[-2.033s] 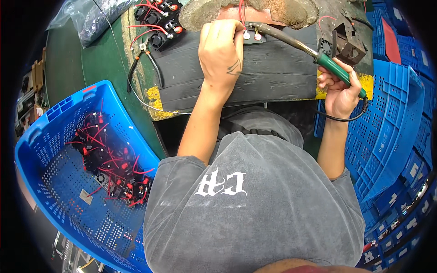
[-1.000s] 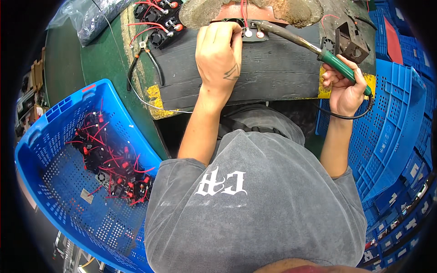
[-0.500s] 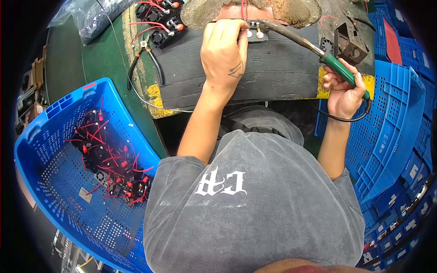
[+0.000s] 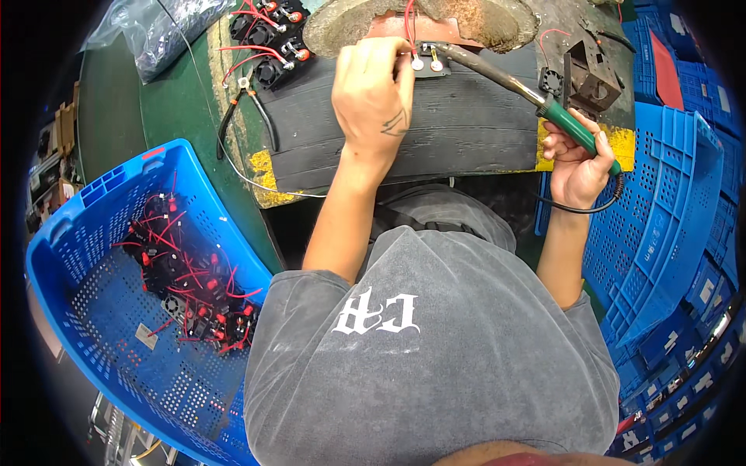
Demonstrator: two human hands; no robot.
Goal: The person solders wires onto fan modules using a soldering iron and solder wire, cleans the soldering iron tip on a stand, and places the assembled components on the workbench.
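Observation:
In my right hand (image 4: 579, 155) is a soldering iron (image 4: 571, 128), held by its green handle. Its dark shaft slants up and left, and the tip meets a small black part with two round metal terminals (image 4: 437, 65). My left hand (image 4: 373, 97) is closed just left of that part, with its fingertips pinched at a red wire (image 4: 409, 19) that comes down to the terminals. The hand hides some of the wire and the part's left end. A reddish block (image 4: 388, 29) lies right behind.
Small black fans (image 4: 268, 71) with red wires sit at the back left, near pliers (image 4: 247, 105). A blue crate (image 4: 183, 155) at left holds similar parts. A brown metal bracket (image 4: 594, 78) stands right of the iron. More blue crates (image 4: 660, 179) are stacked at right.
The view has shifted slightly. My left fingertips have drawn a little left from the terminals, showing more of the red wire. The iron's tip stays at the part.

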